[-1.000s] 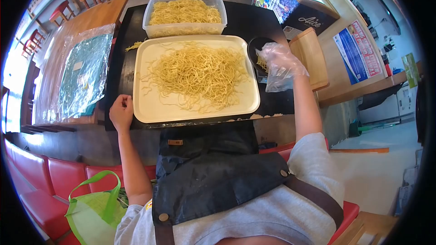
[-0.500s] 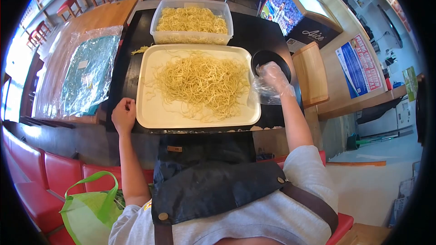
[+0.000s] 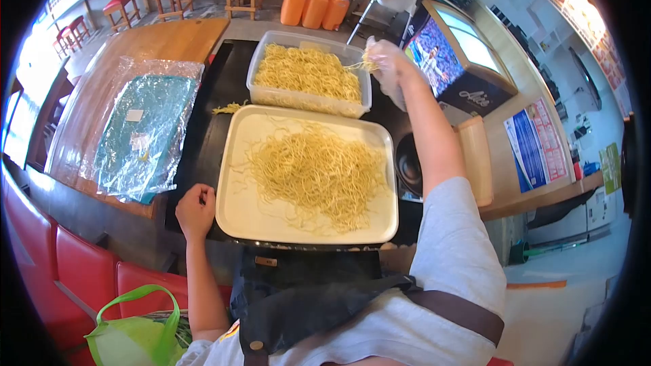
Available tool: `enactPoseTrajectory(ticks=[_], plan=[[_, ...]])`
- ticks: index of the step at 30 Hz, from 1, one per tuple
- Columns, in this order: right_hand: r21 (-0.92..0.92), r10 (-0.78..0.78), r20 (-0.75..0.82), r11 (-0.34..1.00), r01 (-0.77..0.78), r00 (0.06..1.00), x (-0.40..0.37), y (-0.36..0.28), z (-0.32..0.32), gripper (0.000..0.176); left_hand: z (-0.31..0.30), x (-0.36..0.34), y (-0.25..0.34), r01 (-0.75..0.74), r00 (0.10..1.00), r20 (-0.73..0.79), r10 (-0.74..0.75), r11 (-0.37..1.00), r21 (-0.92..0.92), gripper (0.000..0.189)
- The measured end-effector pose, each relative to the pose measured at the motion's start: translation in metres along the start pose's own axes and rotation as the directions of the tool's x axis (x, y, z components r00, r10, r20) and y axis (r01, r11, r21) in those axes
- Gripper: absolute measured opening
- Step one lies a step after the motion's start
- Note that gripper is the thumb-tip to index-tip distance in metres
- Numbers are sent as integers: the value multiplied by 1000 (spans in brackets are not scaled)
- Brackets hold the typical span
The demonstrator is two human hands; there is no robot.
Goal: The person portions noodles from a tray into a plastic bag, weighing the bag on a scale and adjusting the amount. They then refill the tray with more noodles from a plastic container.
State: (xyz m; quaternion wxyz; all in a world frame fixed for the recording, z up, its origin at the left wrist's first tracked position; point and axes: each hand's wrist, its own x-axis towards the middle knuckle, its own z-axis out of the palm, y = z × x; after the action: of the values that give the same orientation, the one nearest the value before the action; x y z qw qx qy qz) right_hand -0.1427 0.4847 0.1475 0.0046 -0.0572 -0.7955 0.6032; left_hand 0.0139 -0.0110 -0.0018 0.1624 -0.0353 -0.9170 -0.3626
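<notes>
My right hand (image 3: 388, 66), in a clear plastic glove, is closed on a small clump of noodles (image 3: 368, 65) beside the right rim of the plastic tub. Yellow noodles fill much of that translucent tub (image 3: 366, 98) at the table's far side. Nearer me, a cream tray (image 3: 234, 213) bears a loose heap of noodles (image 3: 315, 169). My bare left hand (image 3: 195, 211) rests by the tray's left edge, fingers curled with nothing visible in them. A black bowl (image 3: 408, 163) sits right of the tray, partly hidden by my right forearm.
A few stray noodles (image 3: 229, 108) lie on the black table (image 3: 227, 68) left of the tub. On the wooden table to the left is a plastic-wrapped teal item (image 3: 146, 129). A wooden chair back (image 3: 475, 156) and an Aice freezer (image 3: 468, 85) stand to the right.
My right hand has moved from the black bowl up to the tub's right side, now with noodles in it. The left hand stays by the tray. The whole view has shifted.
</notes>
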Motion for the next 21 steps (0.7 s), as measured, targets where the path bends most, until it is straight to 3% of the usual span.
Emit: enactPoseTrajectory(ticks=[1, 2, 3, 4, 5, 6, 7, 9, 10, 11, 12, 13, 14, 15, 16, 17, 18, 19, 20, 21], plan=[[-92, -97, 92, 990, 106, 991, 43, 21, -2, 12, -1, 0, 2, 9, 1000, -15, -9, 1000, 2, 10], [-418, -295, 135, 849, 325, 946, 78, 44, -1, 16, -2, 0, 2, 34, 999, 9, -34, 999, 1, 10], [-672, -455, 238, 560, 484, 858, 90, 43, 11, 20, -3, 1, 4, 59, 998, 34, -59, 998, 0, 9], [-666, -461, 247, 558, 495, 852, 100, 43, 20, 20, -4, 1, 6, 83, 996, 39, -83, 997, 4, 9], [-880, -202, 241, 366, 302, 949, 83, 19, 47, 22, -4, 2, 6, 87, 996, 33, -87, 996, 10, 9], [-988, 51, 135, 83, 130, 990, 75, 7, 62, 24, -4, 2, 6, 97, 995, 39, -96, 995, -1, 9], [-987, 52, 138, 89, 133, 989, 87, 22, 61, 24, -4, 2, 7, 106, 993, 48, -105, 994, -11, 9], [-984, -118, 35, 168, 55, 992, 136, 94, 48, 27, -4, 5, 7, 121, 992, 50, -120, 993, -14, 8], [-989, -237, 89, 97, 115, 967, 164, 134, 33, 30, -5, 4, 9, 96, 995, 40, -94, 995, -39, 7], [-988, -224, 94, 101, 119, 970, 152, 124, 32, 30, -6, 2, 9, 73, 997, 34, -71, 995, -64, 7], [-836, -18, 30, 548, 35, 999, 130, 90, 29, 25, -6, 2, 9, 71, 997, 38, -69, 995, -67, 6], [-510, 195, 58, 849, -139, 979, 109, 55, 31, 20, -6, 2, 10, 79, 996, 43, -76, 995, -67, 6], [-513, 200, 60, 846, -142, 978, 96, 35, 33, 20, -8, 3, 12, 102, 994, 53, -99, 992, -73, 6], [-768, 43, 45, 640, 7, 998, 86, 20, 33, 19, -8, 3, 13, 124, 991, 61, -119, 989, -78, 6], [-933, -111, 84, 341, 117, 990, 81, 13, 34, 20, -6, 4, 12, 126, 991, 64, -121, 989, -79, 6], [-933, -110, 86, 340, 118, 990, 93, 28, 27, 20, -6, 4, 10, 99, 994, 54, -95, 993, -66, 6], [-905, -339, 309, 182, 384, 889, 119, 61, 12, 21, -6, 3, 8, 76, 997, 38, -74, 996, -50, 6], [-801, -512, 527, -34, 597, 678, 142, 96, 4, 23, -6, 3, 9, 89, 996, 21, -88, 995, -43, 6], [-892, -523, 369, 33, 451, 768, 152, 127, 7, 16, -6, 3, 11, 106, 994, 31, -104, 993, -58, 6], [-774, -608, 175, 401, 490, 774, 161, 150, 8, 14, -8, 2, 12, 126, 992, 33, -124, 990, -67, 7]])
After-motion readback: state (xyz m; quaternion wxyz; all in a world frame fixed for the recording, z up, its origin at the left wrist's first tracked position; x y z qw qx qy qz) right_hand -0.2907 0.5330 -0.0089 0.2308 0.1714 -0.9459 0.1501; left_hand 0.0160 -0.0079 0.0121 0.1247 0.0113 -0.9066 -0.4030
